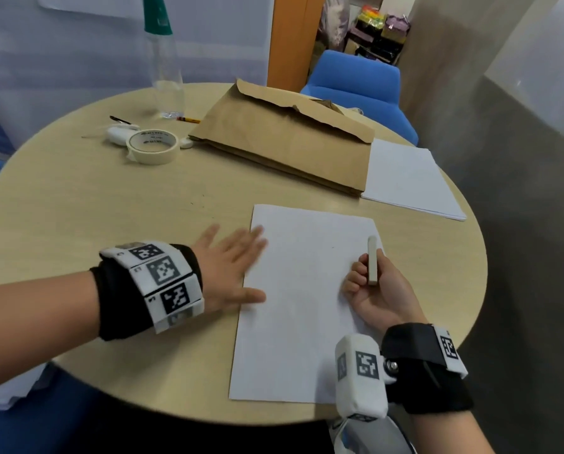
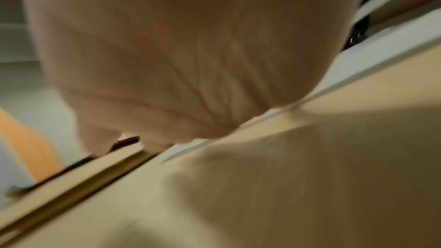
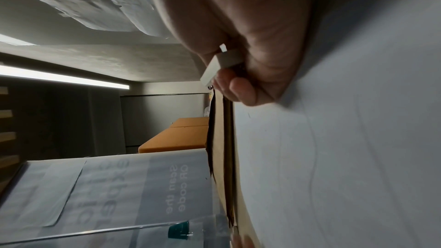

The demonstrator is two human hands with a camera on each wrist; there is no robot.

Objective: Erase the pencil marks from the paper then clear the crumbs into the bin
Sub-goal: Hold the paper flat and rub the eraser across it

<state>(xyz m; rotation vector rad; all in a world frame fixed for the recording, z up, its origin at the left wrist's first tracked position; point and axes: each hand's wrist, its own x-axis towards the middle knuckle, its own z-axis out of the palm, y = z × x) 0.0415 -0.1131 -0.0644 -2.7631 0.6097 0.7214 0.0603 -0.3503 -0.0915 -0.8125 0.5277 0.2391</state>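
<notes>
A white sheet of paper (image 1: 300, 303) lies on the round wooden table (image 1: 110, 211) in front of me. Faint curved pencil lines show on the paper (image 3: 334, 157) in the right wrist view. My left hand (image 1: 231, 263) lies flat with straight fingers on the paper's left edge; its palm (image 2: 181, 54) fills the left wrist view. My right hand (image 1: 377, 283) rests on the paper's right edge and grips a white eraser (image 1: 372, 260), which stands upright between thumb and curled fingers. The eraser (image 3: 214, 69) sticks out of the fist. No bin is in view.
A brown paper envelope (image 1: 284, 139) and a stack of white sheets (image 1: 408, 181) lie at the back right. A roll of masking tape (image 1: 153, 145), a clear bottle (image 1: 162, 60), a pencil (image 1: 189, 119) and small white items sit at the back left. A blue chair (image 1: 356, 80) stands behind.
</notes>
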